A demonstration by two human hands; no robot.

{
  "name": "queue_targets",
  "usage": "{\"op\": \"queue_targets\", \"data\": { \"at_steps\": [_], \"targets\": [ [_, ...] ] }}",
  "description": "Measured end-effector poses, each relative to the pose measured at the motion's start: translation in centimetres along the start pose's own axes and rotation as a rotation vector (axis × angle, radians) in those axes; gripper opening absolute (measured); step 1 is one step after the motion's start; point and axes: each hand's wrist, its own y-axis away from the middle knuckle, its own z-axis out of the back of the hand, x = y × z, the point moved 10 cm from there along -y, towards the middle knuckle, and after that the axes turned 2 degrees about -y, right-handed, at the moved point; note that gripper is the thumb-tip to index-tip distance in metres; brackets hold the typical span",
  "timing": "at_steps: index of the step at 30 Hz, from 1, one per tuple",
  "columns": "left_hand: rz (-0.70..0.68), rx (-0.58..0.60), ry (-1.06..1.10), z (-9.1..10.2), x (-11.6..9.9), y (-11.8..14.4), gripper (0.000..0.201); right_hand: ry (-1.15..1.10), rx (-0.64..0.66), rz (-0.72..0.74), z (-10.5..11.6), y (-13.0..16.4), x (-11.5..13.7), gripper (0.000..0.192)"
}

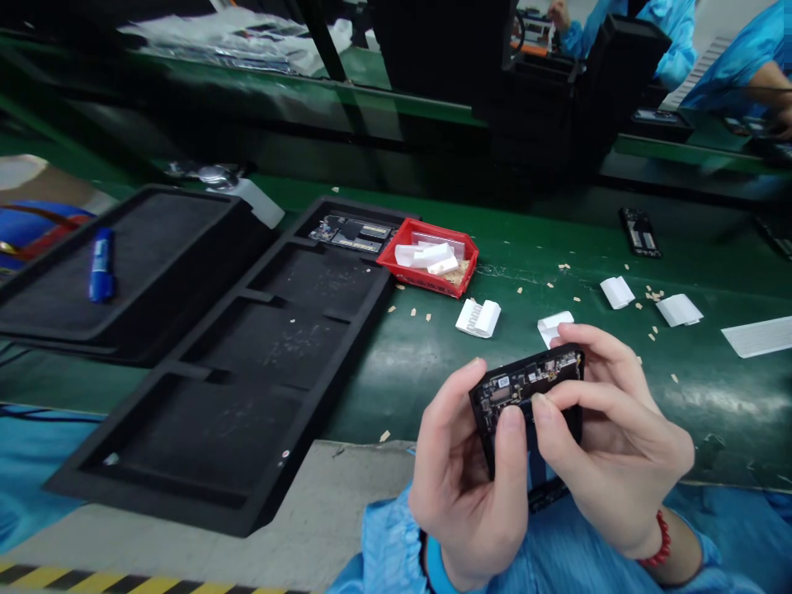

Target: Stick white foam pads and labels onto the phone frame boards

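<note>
Left hand (465,478) and right hand (619,450) grip the opened phone (523,381) between them.

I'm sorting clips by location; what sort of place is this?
Likely an electronics assembly or repair workshop: a flat black rectangular device with exposed circuitry, a long black compartmented tray, and other people's light-blue sleeves beyond the green bench.

Can't see all of the opened phone (516,381), left hand (476,478) and right hand (619,441) block its sides. White sheet (761,337) on the desk's (426,371) right side gets chopped off, print too tiny to read. Dark thing (778,238) toward the far edge's cut off too.
</note>
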Motion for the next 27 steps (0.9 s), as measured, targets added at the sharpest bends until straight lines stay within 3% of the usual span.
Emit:
{"op": "queue_targets", "data": {
  "at_steps": [15, 27],
  "targets": [
    [-0.145, -0.014, -0.076, -0.4, -1.4, -0.9, 0.049, -0.024, 0.001, 0.023, -0.1, 0.2, -0.1, 0.018],
    [-0.123, -0.025, -0.085, -0.2, -1.2, -1.0, 0.045, -0.186, 0.064, -0.076, -0.2, -0.3, -1.5, 0.021]
  ]
}}
